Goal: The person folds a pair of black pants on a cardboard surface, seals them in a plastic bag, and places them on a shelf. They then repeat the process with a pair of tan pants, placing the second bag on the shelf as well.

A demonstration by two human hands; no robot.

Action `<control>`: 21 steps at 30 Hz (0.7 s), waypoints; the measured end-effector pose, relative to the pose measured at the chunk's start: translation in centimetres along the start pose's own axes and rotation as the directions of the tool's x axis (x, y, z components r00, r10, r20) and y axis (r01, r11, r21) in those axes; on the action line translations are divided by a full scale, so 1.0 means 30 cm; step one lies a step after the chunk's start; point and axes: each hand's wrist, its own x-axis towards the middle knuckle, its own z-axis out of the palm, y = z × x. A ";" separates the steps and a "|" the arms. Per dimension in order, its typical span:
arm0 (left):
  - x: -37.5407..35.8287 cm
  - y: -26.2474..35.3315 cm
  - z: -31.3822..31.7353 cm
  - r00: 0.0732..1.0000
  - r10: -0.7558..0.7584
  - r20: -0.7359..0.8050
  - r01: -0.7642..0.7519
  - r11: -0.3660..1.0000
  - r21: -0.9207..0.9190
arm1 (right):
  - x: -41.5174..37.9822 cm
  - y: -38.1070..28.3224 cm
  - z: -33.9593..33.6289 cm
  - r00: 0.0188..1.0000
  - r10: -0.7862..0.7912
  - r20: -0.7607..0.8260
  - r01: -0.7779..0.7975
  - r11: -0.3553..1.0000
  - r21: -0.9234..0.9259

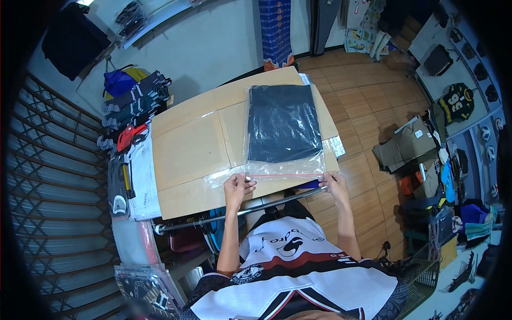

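Observation:
A dark folded garment lies in a clear plastic bag on the cardboard-covered table. Along the bag's near edge runs a straight red line. My left hand pinches the bag's near left corner between thumb and fingers. At the near right corner, my right hand grips the bag's edge in the same way. The garment lies flat, beyond both hands.
Folded clothes are stacked at the table's far left, beside a red tool. A yellow-and-black tool lies on white plastic packs. A metal rail runs below the near edge. Brown garments stand at right.

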 end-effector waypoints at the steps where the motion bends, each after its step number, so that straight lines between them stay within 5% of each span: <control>1: -0.001 0.001 -0.004 1.000 0.004 0.003 -0.004 1.000 0.007 | -0.006 -0.005 0.005 1.000 -0.004 -0.005 0.004 1.000 0.000; 12: 0.003 -0.007 0.006 0.994 0.107 -0.002 -0.106 0.988 0.115 | 0.008 0.028 0.021 0.989 -0.145 0.029 0.148 0.983 -0.108; 21: 0.016 -0.016 0.011 0.997 0.078 0.008 -0.079 0.990 0.113 | -0.028 0.000 0.064 0.999 -0.051 -0.020 0.051 0.998 -0.026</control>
